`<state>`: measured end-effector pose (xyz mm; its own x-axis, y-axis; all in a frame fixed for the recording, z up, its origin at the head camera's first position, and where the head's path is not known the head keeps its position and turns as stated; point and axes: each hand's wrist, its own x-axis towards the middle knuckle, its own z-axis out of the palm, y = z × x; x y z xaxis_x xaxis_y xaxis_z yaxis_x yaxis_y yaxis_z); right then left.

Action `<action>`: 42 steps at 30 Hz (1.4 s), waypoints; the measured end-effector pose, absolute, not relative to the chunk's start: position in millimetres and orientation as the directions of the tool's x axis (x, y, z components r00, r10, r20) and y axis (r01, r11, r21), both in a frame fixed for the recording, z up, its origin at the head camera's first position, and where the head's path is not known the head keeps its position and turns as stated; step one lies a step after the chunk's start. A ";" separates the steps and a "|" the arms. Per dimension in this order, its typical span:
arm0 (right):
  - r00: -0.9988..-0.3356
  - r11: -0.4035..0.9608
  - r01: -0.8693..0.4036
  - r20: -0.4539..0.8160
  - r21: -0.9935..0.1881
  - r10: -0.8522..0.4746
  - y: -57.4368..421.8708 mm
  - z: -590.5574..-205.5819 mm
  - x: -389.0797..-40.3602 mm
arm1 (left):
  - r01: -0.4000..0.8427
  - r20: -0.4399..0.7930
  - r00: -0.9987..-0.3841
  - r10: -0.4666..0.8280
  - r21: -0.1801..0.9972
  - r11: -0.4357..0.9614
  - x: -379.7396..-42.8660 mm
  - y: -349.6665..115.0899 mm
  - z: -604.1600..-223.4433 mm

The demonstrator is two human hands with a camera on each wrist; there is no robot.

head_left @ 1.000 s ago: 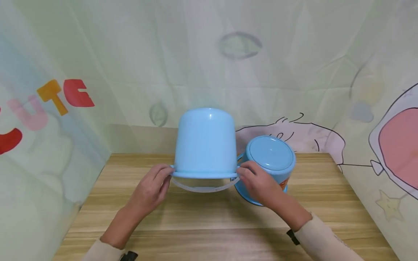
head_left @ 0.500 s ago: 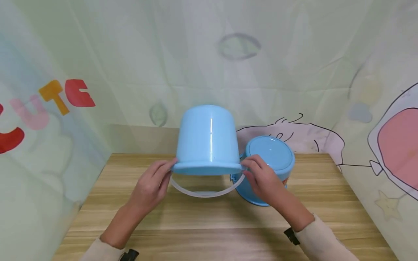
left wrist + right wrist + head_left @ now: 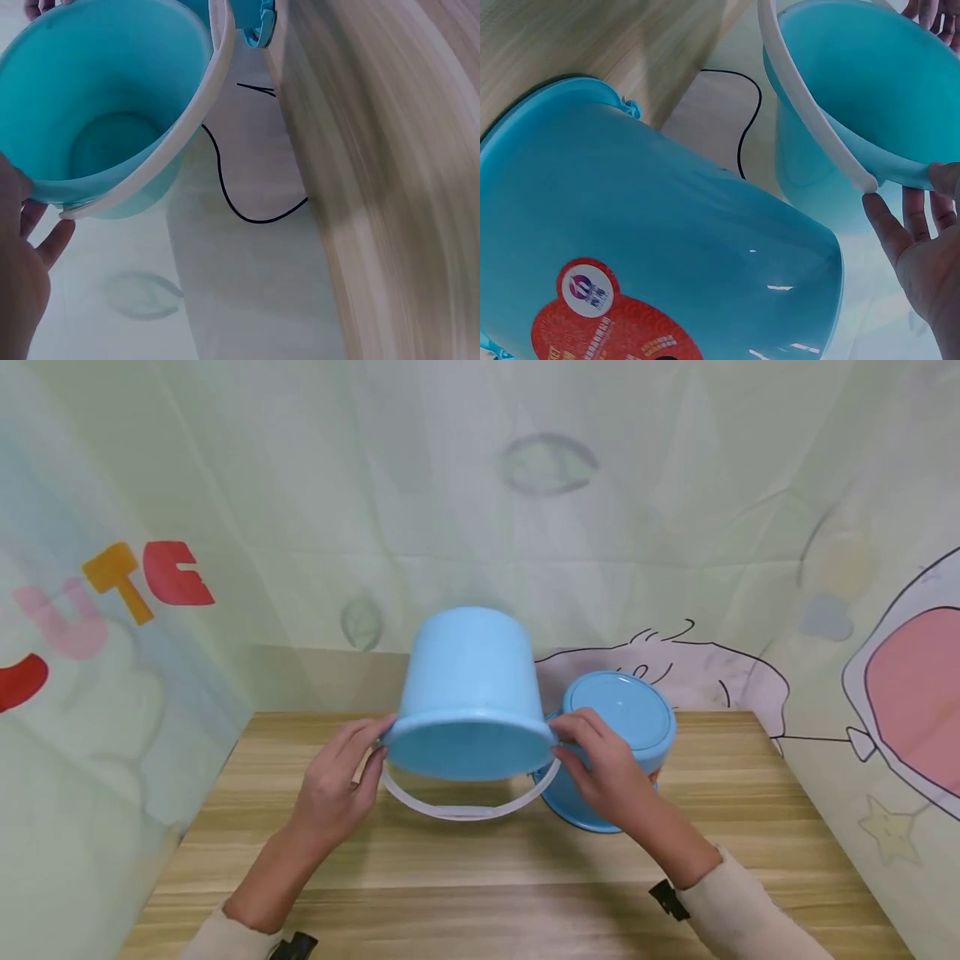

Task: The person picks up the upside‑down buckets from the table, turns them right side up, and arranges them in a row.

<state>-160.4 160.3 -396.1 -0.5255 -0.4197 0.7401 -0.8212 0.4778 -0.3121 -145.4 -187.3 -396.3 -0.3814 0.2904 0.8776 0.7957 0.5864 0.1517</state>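
Observation:
A light blue bucket (image 3: 472,668) is held up over the table, tilted with its mouth down and toward me. My left hand (image 3: 333,785) grips its rim on the left side, and my right hand (image 3: 603,768) grips the rim opposite. The white handle (image 3: 465,813) hangs below the mouth. In the left wrist view the inside of the bucket (image 3: 112,97) shows nothing in it. Just right of it a second blue bucket (image 3: 622,710) stands upside down on the table, partly behind my right hand. Its red label (image 3: 607,322) shows in the right wrist view.
The wood-grain table (image 3: 420,910) runs beneath both buckets. A patterned cloth (image 3: 420,485) hangs behind it and along both sides. The left wrist view shows a thin black line (image 3: 240,214) on the cloth beyond the table's edge.
The held bucket has tipped so that its mouth turns toward me and its inside shows. Its handle has swung further down from the rim. The second bucket stays put.

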 end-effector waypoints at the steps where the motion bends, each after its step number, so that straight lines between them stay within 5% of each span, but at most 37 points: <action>1: -0.535 0.472 -0.818 0.733 -0.328 -0.419 160.1 -395.4 -160.8 | 0.796 0.874 -0.387 0.293 0.156 0.585 -146.0 -187.6 -395.2; 11: -0.698 0.460 -0.712 0.607 -0.530 -0.381 160.9 -386.8 -162.0 | 0.765 0.792 -0.503 0.345 0.222 0.604 -147.3 -189.8 -383.6; 21: -0.828 0.444 -0.561 0.459 -0.699 -0.323 160.7 -373.4 -160.4 | 0.757 0.784 -0.504 0.362 0.200 0.621 -149.3 -186.2 -372.6; 42: -0.898 0.481 -0.423 0.285 -0.768 -0.334 160.2 -356.0 -168.4 | 0.738 0.709 -0.587 0.391 0.270 0.618 -156.8 -191.4 -361.2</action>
<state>-168.4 160.2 -356.0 -0.8983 -0.3341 0.2855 -0.4230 0.4811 -0.7679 -156.8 -191.4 -361.2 -0.5869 0.3914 0.7087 0.7384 0.6179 0.2703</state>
